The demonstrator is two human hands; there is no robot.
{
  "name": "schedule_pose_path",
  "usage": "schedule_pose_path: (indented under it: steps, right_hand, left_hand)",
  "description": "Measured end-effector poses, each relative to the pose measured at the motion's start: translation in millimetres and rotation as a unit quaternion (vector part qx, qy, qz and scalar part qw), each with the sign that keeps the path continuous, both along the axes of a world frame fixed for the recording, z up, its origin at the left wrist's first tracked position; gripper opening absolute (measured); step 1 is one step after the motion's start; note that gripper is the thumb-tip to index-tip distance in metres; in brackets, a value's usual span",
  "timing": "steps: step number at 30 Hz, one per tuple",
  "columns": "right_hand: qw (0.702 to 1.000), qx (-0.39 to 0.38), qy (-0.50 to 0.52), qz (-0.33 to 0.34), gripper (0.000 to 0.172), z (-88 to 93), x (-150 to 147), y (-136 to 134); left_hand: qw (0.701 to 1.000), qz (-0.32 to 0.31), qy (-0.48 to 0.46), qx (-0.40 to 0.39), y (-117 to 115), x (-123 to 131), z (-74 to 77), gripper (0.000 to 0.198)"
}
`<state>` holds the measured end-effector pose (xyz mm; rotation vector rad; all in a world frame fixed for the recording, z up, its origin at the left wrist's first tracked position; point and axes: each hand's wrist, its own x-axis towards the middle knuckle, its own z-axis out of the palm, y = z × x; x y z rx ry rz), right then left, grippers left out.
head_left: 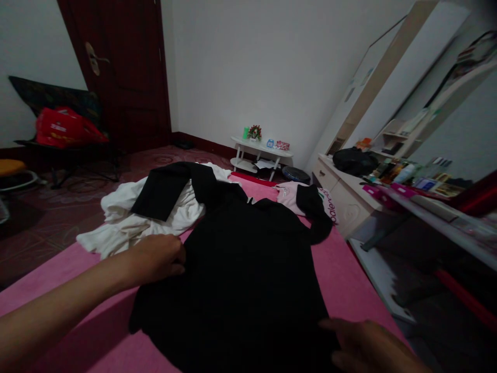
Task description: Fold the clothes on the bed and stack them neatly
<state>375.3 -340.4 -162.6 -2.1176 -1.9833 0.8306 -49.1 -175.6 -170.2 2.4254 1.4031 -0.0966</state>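
A black long-sleeved top [248, 269] lies spread out on a pink bed cover [341, 290], its collar facing away from me. One sleeve is folded over white clothing at the left; the other bends down at the right. My left hand [161, 256] is closed at the top's left side, fingers curled onto the fabric. At the lower right edge, my right hand [363, 339] touches the top with index finger and thumb apart. That hand is dim, and part of it runs out of view.
White clothing [116, 230] is heaped at the left. A pale pink printed garment [289, 194] lies beyond the right sleeve. A dresser [337, 181] with a black bag [355, 161] stands at right. Farther back are a small white table [262, 147] and a chair holding a red bag [66, 127].
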Motion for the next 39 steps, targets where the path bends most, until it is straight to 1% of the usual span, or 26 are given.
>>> schedule_pose_path:
  steps: [2, 3, 5, 6, 7, 8, 10, 12, 14, 15, 17, 18, 20, 22, 23, 26, 28, 31, 33, 36, 37, 39]
  right_hand:
    - [0.999, 0.042, -0.015, 0.001, 0.039, 11.1, -3, 23]
    - [0.997, 0.074, -0.012, 0.008, 0.037, 15.4, -5, 39]
    - [0.988, 0.153, 0.007, 0.021, 0.032, 17.5, -8, 77]
    - [0.981, 0.193, 0.021, 0.023, 0.03, 14.8, -7, 98]
    - [0.975, 0.219, 0.028, 0.022, 0.028, 10.0, -6, 120]
    - [0.97, 0.242, 0.03, 0.007, 0.027, 3.6, -3, 142]
    - [0.966, 0.256, 0.003, -0.032, 0.027, -10.9, 3, 182]
    - [0.965, 0.251, -0.046, -0.064, 0.03, -24.4, 9, 214]
    - [0.962, 0.243, -0.088, -0.084, 0.038, -35.3, 13, 237]
    - [0.961, 0.239, -0.103, -0.093, 0.043, -39.9, 13, 246]
    - [0.958, 0.225, -0.134, -0.114, 0.05, -47.3, 12, 260]
    - [0.957, 0.214, -0.152, -0.123, 0.048, -49.9, 11, 266]
    - [0.955, 0.193, -0.187, -0.129, 0.036, -51.6, 8, 276]
    - [0.953, 0.18, -0.212, -0.124, 0.024, -48.2, 6, 285]
    - [0.951, 0.179, -0.222, -0.122, 0.021, -45.0, 6, 289]
    - [0.942, 0.19, -0.242, -0.135, 0.025, -35.4, 10, 298]
    - [0.939, 0.186, -0.245, -0.154, 0.025, -33.8, 12, 301]
    - [0.94, 0.17, -0.23, -0.185, 0.022, -38.6, 5, 310]
    - [0.938, 0.182, -0.21, -0.206, 0.031, -42.4, -5, 320]
    - [0.934, 0.221, -0.156, -0.232, 0.047, -45.7, -18, 338]
    - [0.934, 0.231, -0.13, -0.239, 0.048, -47.1, -21, 343]
    - [0.935, 0.242, -0.067, -0.251, 0.039, -52.2, -22, 350]
  left_hand:
    - [0.996, 0.002, 0.026, 0.086, 8, 20, 4.0, 0.02]
    - [0.993, -0.008, 0.022, 0.114, 14, 33, 5.3, 0.023]
    - [0.991, -0.039, -0.019, 0.128, 31, 63, 2.9, 0.032]
    - [0.99, -0.056, -0.049, 0.122, 40, 78, -1.6, 0.038]
    - [0.988, -0.067, -0.075, 0.116, 49, 92, -8.3, 0.045]
    - [0.987, -0.073, -0.094, 0.111, 57, 105, -17.1, 0.051]
    - [0.986, -0.08, -0.097, 0.111, 69, 125, -38.5, 0.061]
    - [0.985, -0.08, -0.079, 0.132, 76, 137, -60.5, 0.063]
    - [0.982, -0.073, -0.069, 0.163, 79, 142, -77.8, 0.063]
    - [0.98, -0.07, -0.07, 0.175, 80, 142, -83.8, 0.063]
    - [0.977, -0.07, -0.075, 0.185, 80, 142, -90.1, 0.063]
    - [0.977, -0.071, -0.076, 0.186, 81, 141, -91.1, 0.064]
    - [0.977, -0.072, -0.078, 0.186, 82, 140, -90.8, 0.064]
    - [0.977, -0.07, -0.078, 0.186, 82, 140, -89.7, 0.064]
    - [0.977, -0.069, -0.078, 0.187, 82, 141, -89.3, 0.064]
    - [0.976, -0.069, -0.08, 0.189, 83, 142, -89.3, 0.064]
    - [0.976, -0.069, -0.079, 0.192, 82, 142, -89.4, 0.063]
    - [0.976, -0.065, -0.078, 0.193, 82, 142, -89.0, 0.063]
    - [0.976, -0.064, -0.079, 0.193, 82, 142, -88.7, 0.063]
    - [0.976, -0.061, -0.084, 0.194, 81, 142, -88.3, 0.063]
    - [0.976, -0.059, -0.085, 0.193, 81, 142, -88.0, 0.063]
    - [0.977, -0.054, -0.086, 0.187, 81, 143, -87.2, 0.063]
